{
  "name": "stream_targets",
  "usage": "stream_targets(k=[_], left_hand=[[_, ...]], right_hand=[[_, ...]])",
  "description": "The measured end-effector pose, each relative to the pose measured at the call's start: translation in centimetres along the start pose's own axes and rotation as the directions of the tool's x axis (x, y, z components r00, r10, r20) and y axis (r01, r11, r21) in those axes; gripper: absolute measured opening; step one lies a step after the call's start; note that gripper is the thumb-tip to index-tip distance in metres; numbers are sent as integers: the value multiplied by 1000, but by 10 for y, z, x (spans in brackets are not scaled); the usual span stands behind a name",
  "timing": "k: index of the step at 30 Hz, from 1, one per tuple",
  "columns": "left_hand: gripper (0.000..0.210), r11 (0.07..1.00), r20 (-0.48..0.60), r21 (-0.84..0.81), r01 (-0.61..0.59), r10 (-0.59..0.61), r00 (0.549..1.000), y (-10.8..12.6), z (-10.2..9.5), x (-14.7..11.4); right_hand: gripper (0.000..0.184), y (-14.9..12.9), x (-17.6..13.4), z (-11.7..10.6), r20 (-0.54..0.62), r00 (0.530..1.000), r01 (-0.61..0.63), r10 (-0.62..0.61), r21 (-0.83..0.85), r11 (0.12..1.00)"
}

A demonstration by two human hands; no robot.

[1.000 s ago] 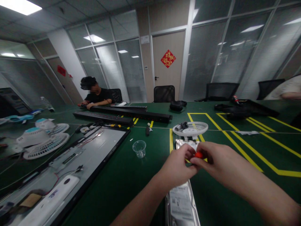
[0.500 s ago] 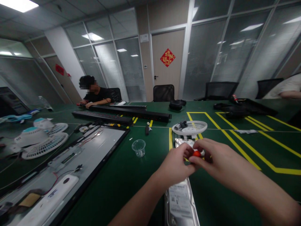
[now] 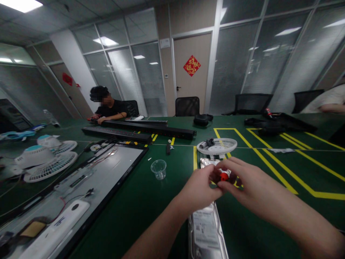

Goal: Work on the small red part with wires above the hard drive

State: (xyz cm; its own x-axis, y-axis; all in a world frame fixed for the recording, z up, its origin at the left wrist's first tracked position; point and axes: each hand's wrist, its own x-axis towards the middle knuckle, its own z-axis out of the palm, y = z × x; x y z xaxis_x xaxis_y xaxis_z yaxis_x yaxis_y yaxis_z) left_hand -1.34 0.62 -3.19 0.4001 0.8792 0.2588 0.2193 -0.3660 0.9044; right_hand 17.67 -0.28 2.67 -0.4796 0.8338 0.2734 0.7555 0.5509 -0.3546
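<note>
A small red piece (image 3: 224,176) sits between the fingertips of both hands; its kind is too small to make out. My left hand (image 3: 201,185) is closed around its left side. From the right, my right hand (image 3: 239,176) pinches it between thumb and fingers. Beneath my hands lies a silver hard drive (image 3: 207,230) with a white label, close to my body. Another shiny metal drive (image 3: 206,163) shows partly behind my fingers.
Left of my hands stands a clear plastic cup (image 3: 159,169). A white fan grille (image 3: 217,145) holding dark parts lies beyond them. An opened display panel (image 3: 118,172) fills the left side. Long black bars (image 3: 161,130) lie farther back, near a seated person (image 3: 113,108).
My right fingers have shifted slightly left and up around the red piece, which now appears turned and a little farther left. The things on the table stay where they were.
</note>
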Motion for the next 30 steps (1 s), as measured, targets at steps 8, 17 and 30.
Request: stream_targets(k=[8, 17, 30], left_hand=[[24, 1000, 15, 13, 0, 0, 1000, 2, 0, 1], [36, 1000, -16, -9, -25, 25, 1000, 4, -1, -1], [34, 999, -13, 44, -7, 7, 1000, 7, -2, 0]], right_hand=[[9, 2, 3, 4, -48, 999, -20, 17, -75, 997], [29, 5, 0, 0, -37, 993, 113, -112, 12, 994], [24, 2, -1, 0, -42, 995, 88, -86, 41, 995]])
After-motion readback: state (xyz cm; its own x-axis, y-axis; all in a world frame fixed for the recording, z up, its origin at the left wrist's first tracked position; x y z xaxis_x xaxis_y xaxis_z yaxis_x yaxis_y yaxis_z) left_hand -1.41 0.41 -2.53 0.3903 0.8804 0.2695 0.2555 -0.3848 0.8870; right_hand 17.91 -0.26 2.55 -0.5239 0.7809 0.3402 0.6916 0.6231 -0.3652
